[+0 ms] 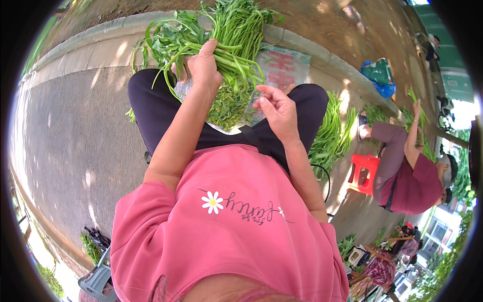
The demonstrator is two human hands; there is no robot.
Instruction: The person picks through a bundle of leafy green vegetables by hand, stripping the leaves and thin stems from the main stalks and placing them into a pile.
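My left hand (205,70) is closed around a bunch of leafy green stems (236,68), which look like water spinach. Its cut ends point right and its leaves spread left. My right hand (277,111), fingers loosely curled and apart, is beside the stem ends and appears to hold nothing. Between my knees, loose leaves and trimmings (232,105) lie in a heap under the bunch. Beyond it, a larger pile of long green stems (241,28) rests by the kerb, next to a pale plastic sack (285,66) with red printing.
More greens (332,132) lie beside my right knee. To the right, a co-worker (411,181) holds stems near a red plastic stool (364,173). A blue and green bag (379,77) sits by the kerb (302,47). Behind me at left is a grey plastic chair (96,281).
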